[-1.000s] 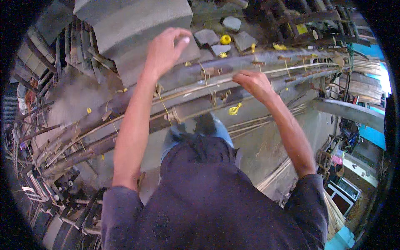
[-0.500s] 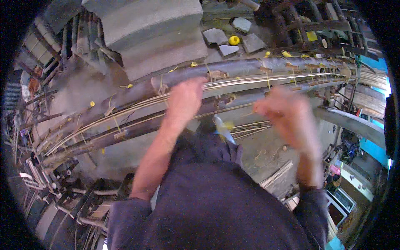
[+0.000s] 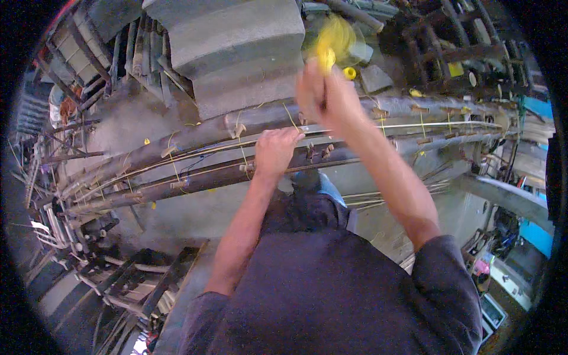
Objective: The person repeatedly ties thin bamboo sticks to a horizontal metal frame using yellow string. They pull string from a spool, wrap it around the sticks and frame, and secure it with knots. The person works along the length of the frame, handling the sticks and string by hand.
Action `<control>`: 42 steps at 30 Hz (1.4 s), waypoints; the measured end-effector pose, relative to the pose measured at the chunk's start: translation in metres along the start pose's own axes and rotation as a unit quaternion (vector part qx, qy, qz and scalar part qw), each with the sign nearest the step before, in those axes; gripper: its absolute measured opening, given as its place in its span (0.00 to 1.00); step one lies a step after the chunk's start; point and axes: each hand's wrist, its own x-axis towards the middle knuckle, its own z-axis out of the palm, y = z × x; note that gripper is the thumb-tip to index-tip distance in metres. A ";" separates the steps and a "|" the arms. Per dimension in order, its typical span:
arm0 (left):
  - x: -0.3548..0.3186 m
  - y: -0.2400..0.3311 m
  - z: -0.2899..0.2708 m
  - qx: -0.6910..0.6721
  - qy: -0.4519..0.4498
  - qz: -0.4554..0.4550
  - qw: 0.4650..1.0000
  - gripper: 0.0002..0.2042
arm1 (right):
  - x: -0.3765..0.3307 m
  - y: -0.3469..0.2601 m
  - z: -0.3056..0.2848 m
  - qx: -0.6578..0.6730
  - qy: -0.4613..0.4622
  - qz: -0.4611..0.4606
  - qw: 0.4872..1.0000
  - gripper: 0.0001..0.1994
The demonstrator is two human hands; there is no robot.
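Note:
My left hand is closed at the pale thin strips, which run lengthwise between two long dark poles. A thin yellow string rises from its fingertips across the far pole. Beyond that pole, my right hand is raised and smeared by motion, its fingers closed. From it a bundle of yellow string fans out, blurred. The near pole passes under my left wrist. Short wooden pegs and yellow ties sit along both poles.
A pale stepped block stands beyond the poles. Right of it lie a yellow roll and flat grey stones. Wooden racks stand far right, stacked timber near left. More thin strips lie right of my body.
My right hand has swung up and left, beyond the far pole, with the yellow string bundle now showing. My left hand has shifted slightly right and nearer along the strips.

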 end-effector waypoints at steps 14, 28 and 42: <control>0.143 -0.032 0.038 -0.441 -0.097 -0.293 0.843 0.11 | -0.147 0.010 0.107 0.011 -0.187 0.011 0.982 0.09; 0.156 -0.053 0.018 -0.363 -0.367 -0.210 0.830 0.29 | -0.375 -0.101 0.213 0.270 0.527 0.511 0.624 0.18; 0.094 0.038 -0.106 -0.290 -0.162 -0.056 0.941 0.15 | -0.409 -0.043 0.178 0.409 0.501 0.407 0.645 0.08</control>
